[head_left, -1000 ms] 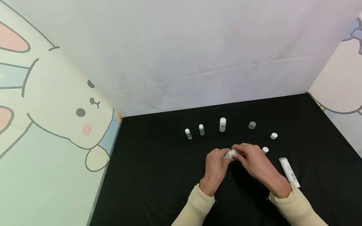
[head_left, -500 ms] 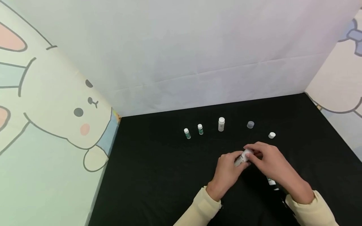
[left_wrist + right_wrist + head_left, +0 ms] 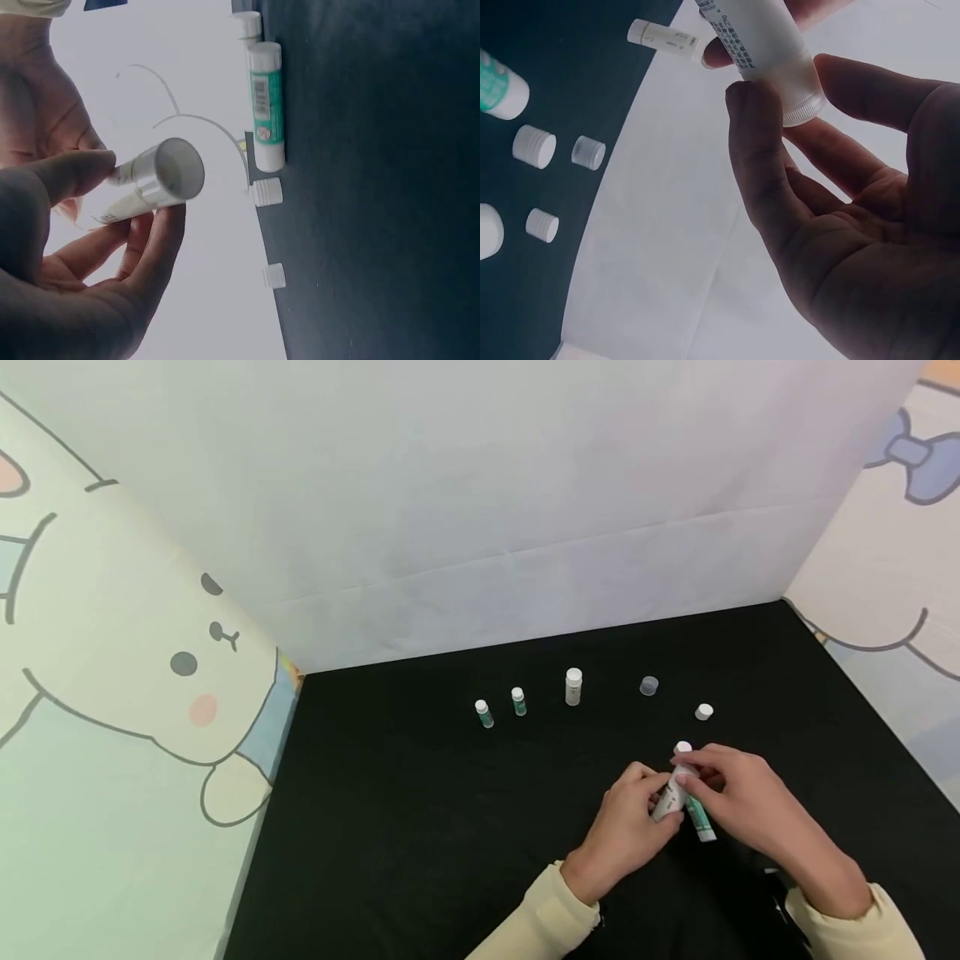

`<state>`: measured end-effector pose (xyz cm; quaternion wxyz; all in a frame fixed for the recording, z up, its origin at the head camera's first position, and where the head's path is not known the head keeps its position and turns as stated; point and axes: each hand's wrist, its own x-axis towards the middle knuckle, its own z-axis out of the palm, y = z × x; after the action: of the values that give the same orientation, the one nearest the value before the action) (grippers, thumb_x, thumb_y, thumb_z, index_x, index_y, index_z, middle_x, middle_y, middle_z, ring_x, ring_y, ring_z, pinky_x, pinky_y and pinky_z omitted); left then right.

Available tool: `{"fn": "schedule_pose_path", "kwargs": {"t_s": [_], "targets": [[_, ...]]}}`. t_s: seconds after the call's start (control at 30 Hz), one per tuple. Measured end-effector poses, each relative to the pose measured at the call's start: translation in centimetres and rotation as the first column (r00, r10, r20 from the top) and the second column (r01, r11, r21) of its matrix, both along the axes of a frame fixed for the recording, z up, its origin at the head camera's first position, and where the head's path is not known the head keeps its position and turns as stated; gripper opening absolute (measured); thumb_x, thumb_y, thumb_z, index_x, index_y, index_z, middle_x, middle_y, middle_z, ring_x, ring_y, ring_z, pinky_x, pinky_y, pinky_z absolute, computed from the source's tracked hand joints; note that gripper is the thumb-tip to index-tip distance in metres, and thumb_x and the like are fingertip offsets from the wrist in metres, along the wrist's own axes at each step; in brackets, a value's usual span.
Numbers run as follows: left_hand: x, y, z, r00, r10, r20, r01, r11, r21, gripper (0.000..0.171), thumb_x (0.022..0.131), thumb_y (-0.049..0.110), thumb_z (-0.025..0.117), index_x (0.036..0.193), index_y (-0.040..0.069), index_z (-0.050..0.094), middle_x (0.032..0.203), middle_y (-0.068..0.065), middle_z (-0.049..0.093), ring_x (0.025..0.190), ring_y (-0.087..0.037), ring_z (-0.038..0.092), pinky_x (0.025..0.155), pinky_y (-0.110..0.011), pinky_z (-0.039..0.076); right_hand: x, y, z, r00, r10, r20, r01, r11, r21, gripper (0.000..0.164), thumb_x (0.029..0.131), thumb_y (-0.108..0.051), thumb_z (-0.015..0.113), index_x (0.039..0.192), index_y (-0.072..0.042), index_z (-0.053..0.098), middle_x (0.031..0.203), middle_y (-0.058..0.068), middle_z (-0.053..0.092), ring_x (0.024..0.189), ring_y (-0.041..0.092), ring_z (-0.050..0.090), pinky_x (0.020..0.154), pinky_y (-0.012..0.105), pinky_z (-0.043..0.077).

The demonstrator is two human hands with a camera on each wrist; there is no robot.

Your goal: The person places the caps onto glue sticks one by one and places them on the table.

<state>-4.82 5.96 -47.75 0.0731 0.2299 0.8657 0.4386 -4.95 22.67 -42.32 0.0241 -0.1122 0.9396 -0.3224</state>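
Observation:
Both hands meet over the black table on a white glue stick (image 3: 670, 797), held tilted. My left hand (image 3: 626, 818) grips its lower body between thumb and fingers; one round end of the glue stick (image 3: 142, 184) faces the left wrist camera. With thumb and fingers, my right hand (image 3: 738, 789) pinches the upper end. The right wrist view shows printed text on the glue stick (image 3: 761, 37) and a translucent ribbed end between the right fingers. Just beyond the hands lies a green-and-white glue stick (image 3: 701, 821), partly hidden by them.
Two small green-labelled glue sticks (image 3: 519, 702) and a larger white one (image 3: 573, 687) stand in a row behind. Farther right are a translucent cap (image 3: 649, 686) and a white cap (image 3: 703, 712). Another white cap (image 3: 682, 747) sits right behind the right hand.
Both hands have moved right with the white glue stick and turned it more upright. The green-and-white glue stick now shows beside them. The head view has shifted slightly right.

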Motion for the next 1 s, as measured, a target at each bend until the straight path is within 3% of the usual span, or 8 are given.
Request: {"fn": "schedule_pose_path", "kwargs": {"t_s": [0.43, 0.7, 1.0], "targets": [[1.4, 1.6, -0.8, 0.996, -0.066, -0.065, 0.060, 0.994, -0.093, 0.039, 0.080, 0.024, 0.074, 0.117, 0.020, 0.063, 0.089, 0.012, 0.049, 0.068, 0.011, 0.045, 0.058, -0.003, 0.035, 1.1, 1.5, -0.4, 0.998, 0.000, 0.058, -0.004, 0.998, 0.061, 0.017, 0.083, -0.013, 0.068, 0.099, -0.005, 0.068, 0.081, -0.004, 0.062, 0.067, 0.007, 0.056, 0.056, 0.025, 0.046], [2.8, 2.6, -1.3, 0.996, -0.088, 0.035, 0.090, 0.994, -0.066, 0.036, 0.078, 0.025, 0.076, 0.112, 0.023, 0.064, 0.083, 0.013, 0.050, 0.063, 0.015, 0.043, 0.055, -0.004, 0.036, 1.6, 1.9, -0.8, 0.987, 0.011, 0.159, -0.026, 0.996, 0.090, 0.011, 0.082, -0.013, 0.068, 0.090, -0.011, 0.062, 0.073, -0.007, 0.057, 0.063, 0.005, 0.051, 0.052, 0.024, 0.042], [4.2, 3.5, -2.2, 0.979, -0.080, 0.185, 0.088, 0.996, -0.035, 0.024, 0.077, 0.025, 0.076, 0.099, 0.024, 0.066, 0.074, 0.018, 0.054, 0.055, 0.016, 0.044, 0.049, -0.007, 0.038, 2.2, 2.3, -1.8, 0.964, 0.060, 0.259, -0.091, 0.990, 0.109, 0.013, 0.079, -0.013, 0.070, 0.079, -0.017, 0.058, 0.064, -0.009, 0.053, 0.052, 0.005, 0.045, 0.047, 0.024, 0.037]]}}
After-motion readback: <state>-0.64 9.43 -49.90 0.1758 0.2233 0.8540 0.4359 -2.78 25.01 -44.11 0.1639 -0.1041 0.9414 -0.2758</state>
